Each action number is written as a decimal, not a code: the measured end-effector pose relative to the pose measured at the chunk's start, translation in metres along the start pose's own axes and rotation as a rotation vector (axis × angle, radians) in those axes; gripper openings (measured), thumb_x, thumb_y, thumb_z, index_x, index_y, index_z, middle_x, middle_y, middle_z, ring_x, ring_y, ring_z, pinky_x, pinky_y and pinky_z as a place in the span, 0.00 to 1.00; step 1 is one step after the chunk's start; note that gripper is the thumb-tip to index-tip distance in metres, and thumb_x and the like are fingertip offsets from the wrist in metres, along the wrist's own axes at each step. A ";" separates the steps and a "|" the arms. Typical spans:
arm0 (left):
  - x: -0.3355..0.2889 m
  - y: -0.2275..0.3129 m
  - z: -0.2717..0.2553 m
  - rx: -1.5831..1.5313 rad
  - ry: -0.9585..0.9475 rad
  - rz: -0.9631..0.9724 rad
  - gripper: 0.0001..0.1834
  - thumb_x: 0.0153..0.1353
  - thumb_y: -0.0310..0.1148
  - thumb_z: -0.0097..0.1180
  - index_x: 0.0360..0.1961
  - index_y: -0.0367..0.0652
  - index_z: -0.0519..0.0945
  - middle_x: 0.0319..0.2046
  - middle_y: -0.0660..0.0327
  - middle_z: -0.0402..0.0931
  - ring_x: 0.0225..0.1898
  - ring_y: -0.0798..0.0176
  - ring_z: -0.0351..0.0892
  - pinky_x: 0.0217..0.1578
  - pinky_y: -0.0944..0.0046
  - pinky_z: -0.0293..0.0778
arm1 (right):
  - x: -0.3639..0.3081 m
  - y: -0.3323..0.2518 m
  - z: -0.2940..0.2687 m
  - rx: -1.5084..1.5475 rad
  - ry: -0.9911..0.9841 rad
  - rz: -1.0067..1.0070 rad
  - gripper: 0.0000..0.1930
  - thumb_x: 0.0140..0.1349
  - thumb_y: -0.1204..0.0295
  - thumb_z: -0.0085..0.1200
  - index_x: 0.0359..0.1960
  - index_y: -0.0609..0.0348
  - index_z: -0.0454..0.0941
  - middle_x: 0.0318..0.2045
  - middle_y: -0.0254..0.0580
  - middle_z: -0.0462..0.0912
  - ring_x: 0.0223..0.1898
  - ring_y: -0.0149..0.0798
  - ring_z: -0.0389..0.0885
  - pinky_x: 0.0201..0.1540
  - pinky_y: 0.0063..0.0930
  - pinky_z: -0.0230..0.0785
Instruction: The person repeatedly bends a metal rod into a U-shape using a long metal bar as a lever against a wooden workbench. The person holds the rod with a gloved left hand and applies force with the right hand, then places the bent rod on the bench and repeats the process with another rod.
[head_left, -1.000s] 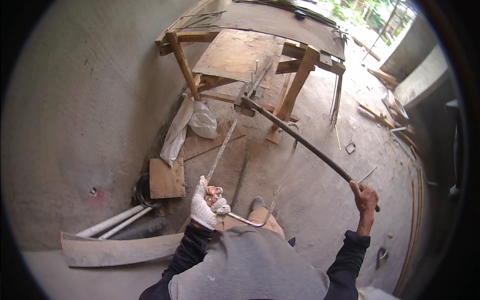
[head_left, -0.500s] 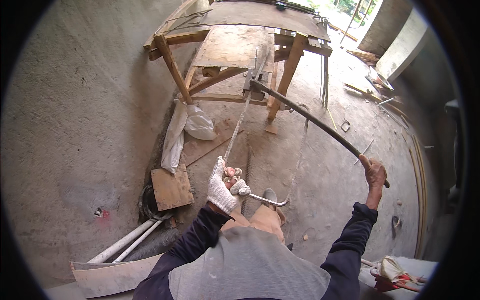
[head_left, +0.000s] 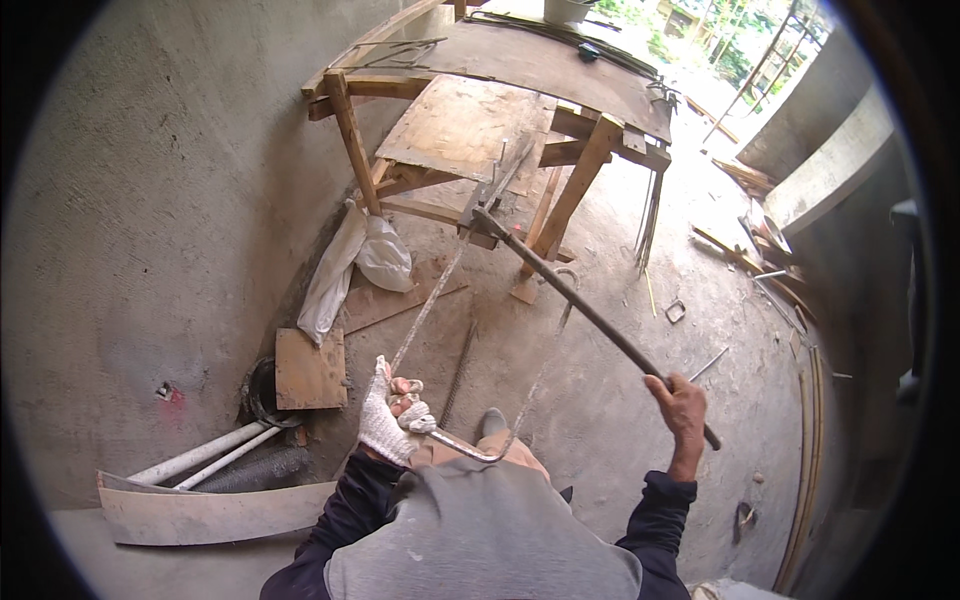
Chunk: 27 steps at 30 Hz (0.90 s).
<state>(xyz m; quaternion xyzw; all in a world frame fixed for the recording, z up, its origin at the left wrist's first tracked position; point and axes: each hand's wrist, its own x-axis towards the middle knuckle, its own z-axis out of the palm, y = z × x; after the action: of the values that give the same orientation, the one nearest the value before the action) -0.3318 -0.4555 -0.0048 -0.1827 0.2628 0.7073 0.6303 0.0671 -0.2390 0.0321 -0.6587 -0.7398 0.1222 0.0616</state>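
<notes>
My left hand [head_left: 393,408], in a white knit glove with bare fingertips, is closed around a thin ribbed steel rod [head_left: 430,313]. The rod runs up to a small metal bending block [head_left: 480,222] at the near end of a plywood board [head_left: 470,120]. Below my left hand a bent length of rod [head_left: 533,388] curves round near my lap and rises to a hooked end. My bare right hand [head_left: 682,412] grips a long dark metal lever [head_left: 590,305] near its lower end. The lever's far head sits at the block, against the rod; exact contact is too small to tell.
A wooden workbench [head_left: 590,85] stands ahead, with a bucket [head_left: 568,10] and loose rods on top. At left are white sacks [head_left: 345,262], a wood piece [head_left: 310,370] and white pipes [head_left: 200,455] by the wall. Long strips [head_left: 808,460] lie on the floor at right.
The whole view has shifted and tilted, so bench, rod and lever appear turned clockwise. Both hands keep their grips; any lever swing is too small to tell.
</notes>
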 end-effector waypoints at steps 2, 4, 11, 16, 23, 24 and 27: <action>0.003 -0.007 -0.001 0.055 0.138 0.094 0.30 0.68 0.62 0.42 0.22 0.48 0.74 0.11 0.72 0.55 0.08 0.73 0.49 0.11 0.69 0.53 | 0.024 -0.010 0.026 0.119 -0.131 -0.103 0.28 0.53 0.43 0.63 0.24 0.60 0.77 0.20 0.53 0.78 0.25 0.53 0.80 0.30 0.44 0.68; 0.008 -0.016 -0.004 0.107 0.229 0.164 0.30 0.68 0.62 0.43 0.22 0.48 0.74 0.10 0.72 0.56 0.08 0.73 0.49 0.11 0.69 0.53 | 0.047 -0.019 0.063 0.096 -0.163 -0.206 0.23 0.56 0.48 0.62 0.30 0.58 0.78 0.23 0.52 0.80 0.29 0.54 0.82 0.33 0.45 0.71; 0.011 -0.025 -0.018 0.050 0.152 0.230 0.30 0.64 0.65 0.46 0.24 0.49 0.76 0.09 0.71 0.56 0.07 0.72 0.50 0.11 0.68 0.54 | 0.096 -0.008 0.132 0.177 0.253 -0.365 0.08 0.56 0.65 0.62 0.35 0.49 0.78 0.30 0.40 0.82 0.34 0.49 0.81 0.35 0.41 0.71; 0.021 -0.024 -0.024 0.076 0.292 0.242 0.28 0.64 0.64 0.49 0.23 0.50 0.75 0.09 0.72 0.55 0.07 0.73 0.50 0.09 0.69 0.53 | 0.102 -0.002 0.094 0.241 0.298 -0.432 0.09 0.54 0.67 0.65 0.36 0.50 0.80 0.28 0.41 0.81 0.32 0.48 0.81 0.34 0.39 0.71; 0.030 -0.016 -0.037 -0.089 0.211 0.036 0.31 0.63 0.67 0.47 0.25 0.47 0.76 0.09 0.73 0.55 0.08 0.72 0.51 0.11 0.69 0.53 | 0.088 -0.058 0.078 0.740 -0.294 -0.344 0.11 0.61 0.65 0.63 0.37 0.57 0.80 0.21 0.34 0.74 0.24 0.30 0.72 0.30 0.28 0.67; 0.031 -0.016 -0.039 -0.091 0.184 0.005 0.32 0.63 0.67 0.47 0.25 0.47 0.76 0.09 0.73 0.55 0.08 0.72 0.52 0.11 0.69 0.53 | 0.082 -0.072 0.082 0.848 -0.434 -0.256 0.11 0.62 0.65 0.63 0.38 0.58 0.79 0.21 0.30 0.74 0.25 0.27 0.71 0.30 0.27 0.67; 0.038 -0.017 -0.038 -0.134 0.223 -0.033 0.31 0.63 0.66 0.47 0.26 0.46 0.76 0.09 0.73 0.55 0.08 0.72 0.52 0.11 0.70 0.53 | 0.062 -0.103 0.079 1.187 -0.694 -0.246 0.10 0.65 0.68 0.60 0.42 0.61 0.78 0.25 0.26 0.74 0.30 0.23 0.72 0.36 0.21 0.68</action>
<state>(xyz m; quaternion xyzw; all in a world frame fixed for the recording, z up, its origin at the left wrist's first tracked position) -0.3233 -0.4467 -0.0597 -0.3062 0.2805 0.6882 0.5949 -0.0590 -0.1956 -0.0216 -0.3480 -0.5941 0.7014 0.1846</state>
